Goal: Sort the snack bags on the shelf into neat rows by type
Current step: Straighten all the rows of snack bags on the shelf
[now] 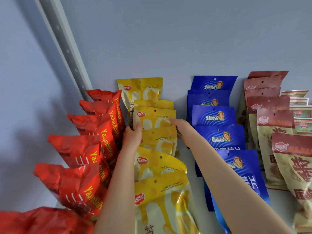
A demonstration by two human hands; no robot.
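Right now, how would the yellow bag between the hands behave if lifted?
Probably floppy: the yellow bag is thin, creased film. Likely slippery, given its glossy sheen. May tip, since it stands overlapping its neighbours.

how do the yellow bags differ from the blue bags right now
The yellow bags have cream fronts; the blue bags are mostly blue. The left hand and right hand are on a yellow bag; neither grips a blue one. Both rows overlap front to back, hang holes up.
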